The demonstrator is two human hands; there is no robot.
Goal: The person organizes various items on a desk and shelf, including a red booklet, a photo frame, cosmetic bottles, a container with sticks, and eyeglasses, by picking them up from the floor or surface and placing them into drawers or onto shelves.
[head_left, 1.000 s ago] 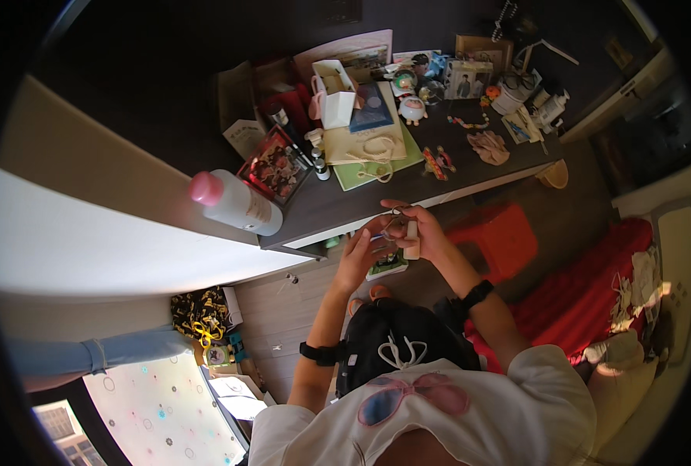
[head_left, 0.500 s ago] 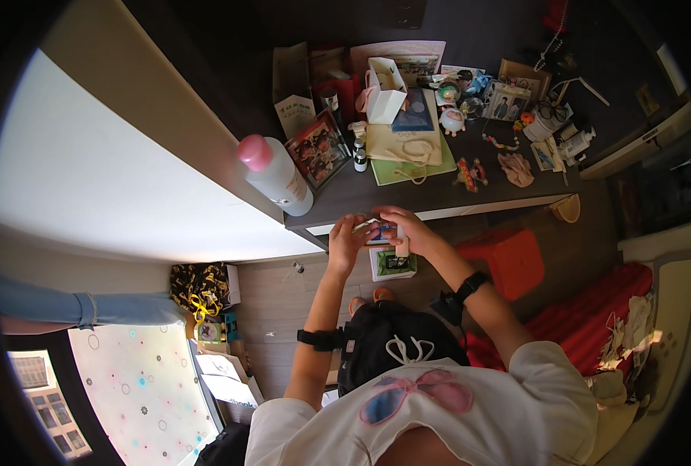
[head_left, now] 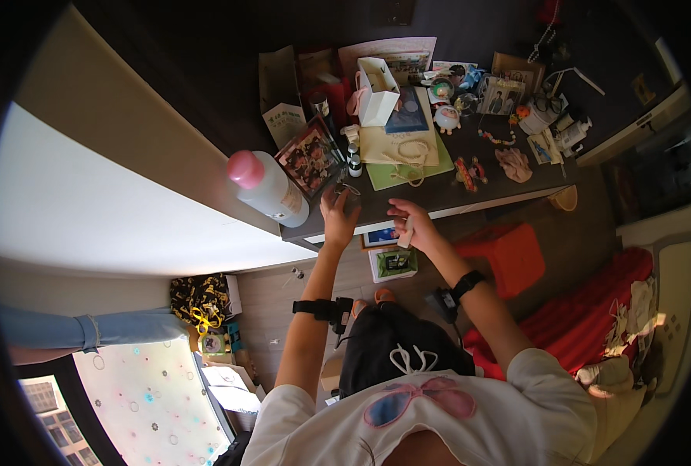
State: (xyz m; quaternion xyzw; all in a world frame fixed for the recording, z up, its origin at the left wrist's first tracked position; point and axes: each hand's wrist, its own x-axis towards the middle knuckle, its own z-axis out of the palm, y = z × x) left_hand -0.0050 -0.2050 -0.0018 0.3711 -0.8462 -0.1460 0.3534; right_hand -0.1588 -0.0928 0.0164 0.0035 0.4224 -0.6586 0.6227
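Note:
My left hand (head_left: 339, 217) reaches over the front of the dark desk, fingers stretched and spread. Right at its fingertips lies a thin, wire-like loop (head_left: 348, 189), too small to name. Close behind stand small dark bottles with pale caps (head_left: 355, 165) and a framed photo (head_left: 311, 159). My right hand (head_left: 412, 220) hovers just off the desk's front edge, its lower fingers curled round a small beige block-shaped piece (head_left: 406, 235); its thumb and index finger are apart with nothing visible between them.
A big pink-capped bottle (head_left: 272, 186) stands at the desk's left end. Paper bags (head_left: 380, 97), figurines (head_left: 447, 118) and a scrunchie (head_left: 514, 165) crowd the desk (head_left: 439, 194). Below are a red stool (head_left: 508, 256) and a green-topped box (head_left: 394, 264).
My hands, close together before, have parted. The left moved forward onto the desk, where the thin loop now shows at its fingertips. The right still holds the beige piece.

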